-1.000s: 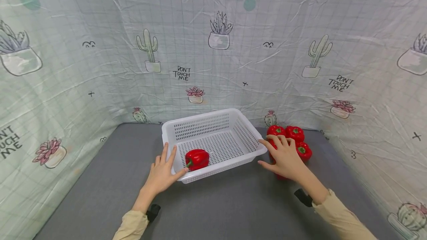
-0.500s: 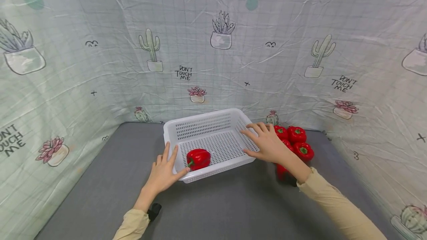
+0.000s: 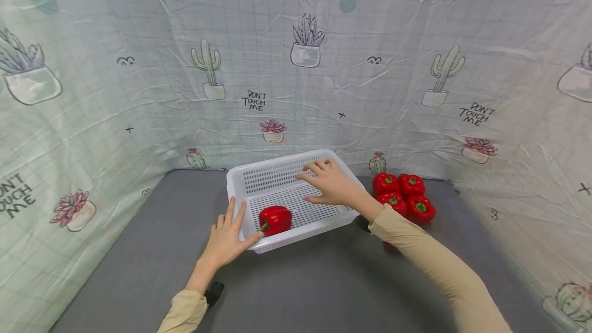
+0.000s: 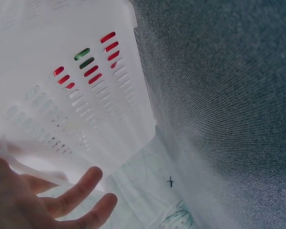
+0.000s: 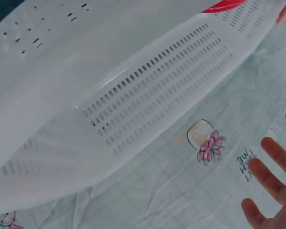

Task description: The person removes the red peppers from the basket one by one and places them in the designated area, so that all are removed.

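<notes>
A white slotted plastic basket (image 3: 305, 232) stands near the back of the grey table. One red bell pepper (image 3: 276, 220) lies on its side in the basket's front left corner, its green stem toward the left. My left hand (image 3: 223, 240) rests on that corner, with straight spread fingers over the left rim and the thumb at the front rim. Through the side slots in the left wrist view, red and green of the pepper (image 4: 91, 71) show. Over the right half of the basket hovers my right hand (image 3: 332, 185), its fingers apart and slightly bent, holding nothing.
Several red bell peppers (image 3: 407, 199) stand grouped right of the basket, stems up. Another red piece (image 3: 389, 246) shows partly behind the right sleeve. A printed cactus curtain (image 3: 296, 107) encloses the back and sides of the grey table (image 3: 296, 292).
My right hand has moved left from the basket's right rim to above its inside, uncovering the pepper group. The left hand, the basket and the pepper in it have stayed put.
</notes>
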Demonstrator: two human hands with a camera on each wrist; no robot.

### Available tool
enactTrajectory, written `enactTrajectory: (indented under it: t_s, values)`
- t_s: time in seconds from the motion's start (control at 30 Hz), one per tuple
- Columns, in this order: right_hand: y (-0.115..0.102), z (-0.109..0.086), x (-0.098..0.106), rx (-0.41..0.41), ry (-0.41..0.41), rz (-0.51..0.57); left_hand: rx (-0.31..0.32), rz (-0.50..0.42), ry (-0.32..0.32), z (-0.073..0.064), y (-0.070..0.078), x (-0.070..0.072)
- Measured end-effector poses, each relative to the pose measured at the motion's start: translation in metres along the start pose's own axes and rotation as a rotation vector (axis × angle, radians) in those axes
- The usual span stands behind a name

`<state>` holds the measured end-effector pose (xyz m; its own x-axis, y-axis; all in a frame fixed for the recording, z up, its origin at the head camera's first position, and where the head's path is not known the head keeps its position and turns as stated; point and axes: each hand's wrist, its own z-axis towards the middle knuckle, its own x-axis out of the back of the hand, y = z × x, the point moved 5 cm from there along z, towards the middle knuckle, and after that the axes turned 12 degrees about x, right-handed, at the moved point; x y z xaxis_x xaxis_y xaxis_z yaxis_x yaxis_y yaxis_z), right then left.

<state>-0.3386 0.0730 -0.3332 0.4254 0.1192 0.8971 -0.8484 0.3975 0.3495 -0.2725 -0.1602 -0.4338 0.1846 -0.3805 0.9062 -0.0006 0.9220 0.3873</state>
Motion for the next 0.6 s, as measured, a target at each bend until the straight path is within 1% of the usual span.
enactTrajectory:
  t_s: [0.1, 0.23, 0.3, 0.43, 0.6]
  values:
    - [-0.001, 0.015, -0.008, 0.037, -0.005, 0.0, -0.002, -0.004, 0.006, -0.001, 0.0, 0.001]
    - [-0.003, 0.031, -0.02, 0.095, -0.045, -0.029, -0.012, -0.016, 0.036, -0.002, 0.002, 0.002]
    - [-0.006, 0.039, -0.026, 0.133, -0.07, -0.054, -0.012, -0.022, 0.04, -0.002, 0.002, 0.003]
    - [-0.015, 0.053, -0.035, 0.23, -0.103, -0.14, -0.002, -0.016, 0.031, -0.001, 0.001, 0.002]
    - [-0.029, 0.066, -0.047, 0.376, -0.135, -0.267, 0.014, 0.004, 0.0, 0.001, -0.001, -0.001]
